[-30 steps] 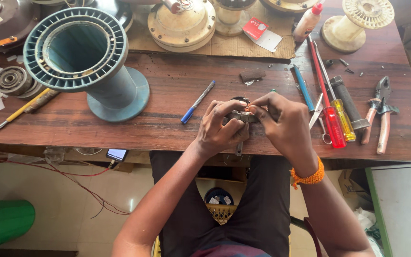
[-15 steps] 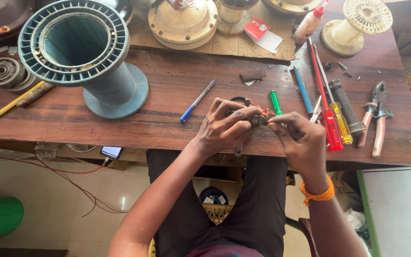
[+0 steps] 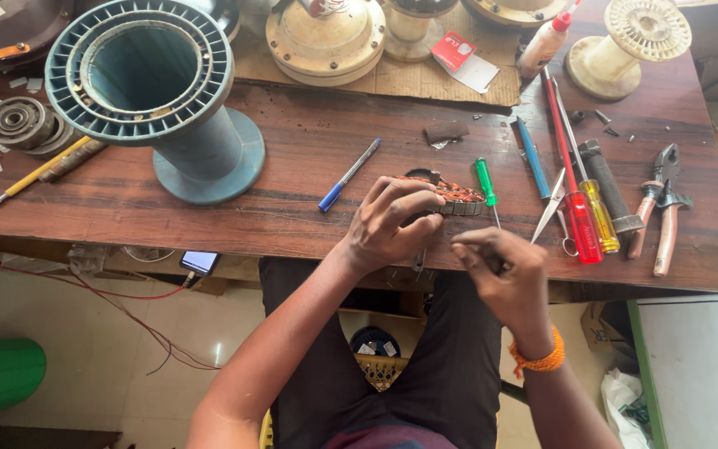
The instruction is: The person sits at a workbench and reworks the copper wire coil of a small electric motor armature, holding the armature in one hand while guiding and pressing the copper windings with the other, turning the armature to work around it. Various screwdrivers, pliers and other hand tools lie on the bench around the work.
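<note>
At the near edge of the table (image 3: 209, 224), the left hand (image 3: 388, 224) grips a copper-wound stator (image 3: 454, 198). The right hand (image 3: 504, 270), just beside it, is pinched shut; what it holds cannot be told. A green screwdriver (image 3: 484, 181) lies just beyond the stator.

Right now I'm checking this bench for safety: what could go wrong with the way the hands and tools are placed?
The left hand pins the small copper-wound coil right at the table edge, so it could slip off onto the lap. The right hand pinches something thin, too small to identify, off the bench; dropped, it may fall to the floor. The green screwdriver and scissors lie close by, so a fast reach may nick a finger.
</note>
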Available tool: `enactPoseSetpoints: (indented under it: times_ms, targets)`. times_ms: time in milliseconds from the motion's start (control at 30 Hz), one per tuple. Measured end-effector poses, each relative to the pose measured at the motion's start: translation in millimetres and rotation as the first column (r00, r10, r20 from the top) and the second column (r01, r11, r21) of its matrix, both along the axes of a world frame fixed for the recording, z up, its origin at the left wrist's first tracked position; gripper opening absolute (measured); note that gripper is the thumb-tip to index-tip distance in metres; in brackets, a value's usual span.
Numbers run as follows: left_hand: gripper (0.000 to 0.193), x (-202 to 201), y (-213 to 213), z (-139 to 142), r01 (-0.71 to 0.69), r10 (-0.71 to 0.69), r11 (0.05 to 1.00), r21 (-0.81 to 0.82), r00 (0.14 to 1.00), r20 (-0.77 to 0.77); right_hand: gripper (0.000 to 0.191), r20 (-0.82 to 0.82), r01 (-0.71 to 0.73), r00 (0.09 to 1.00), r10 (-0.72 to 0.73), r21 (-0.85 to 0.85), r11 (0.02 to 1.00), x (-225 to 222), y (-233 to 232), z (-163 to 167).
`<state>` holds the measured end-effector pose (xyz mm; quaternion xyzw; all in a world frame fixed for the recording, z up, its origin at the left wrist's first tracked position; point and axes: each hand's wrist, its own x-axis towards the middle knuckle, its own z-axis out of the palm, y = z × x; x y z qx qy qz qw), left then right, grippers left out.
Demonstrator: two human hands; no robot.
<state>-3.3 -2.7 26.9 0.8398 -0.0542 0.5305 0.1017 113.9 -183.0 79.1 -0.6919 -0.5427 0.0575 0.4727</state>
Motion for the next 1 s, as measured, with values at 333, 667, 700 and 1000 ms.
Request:
enactPoseSetpoints:
  times_ms: [333, 667, 700, 1000]
  targets:
    - [0.022, 4, -1, -8, -0.032, 0.036, 0.993, -0.115, 0.999, 0.030, 0.007, 0.060, 0.113, 0.993, -0.105, -0.147, 0.983, 10, 51, 43]
    - [0.025, 3, -1, 8, -0.010, 0.010, 1.000, -0.008, 0.999, -0.052, 0.011, -0.220, 0.013, 0.974, -0.061, -0.213, 0.977, 50, 52, 35]
    - [0.025, 3, -1, 9, 0.001, -0.002, 1.000, -0.019, 0.999, -0.039, 0.011, -0.263, -0.026, 0.965, -0.020, -0.169, 0.985, 52, 49, 31]
    - [0.021, 1, 0, 8, -0.001, -0.001, 1.000, -0.029, 0.998, -0.061, 0.008, 0.041, 0.102, 0.994, -0.101, -0.032, 0.994, 18, 1, -8]
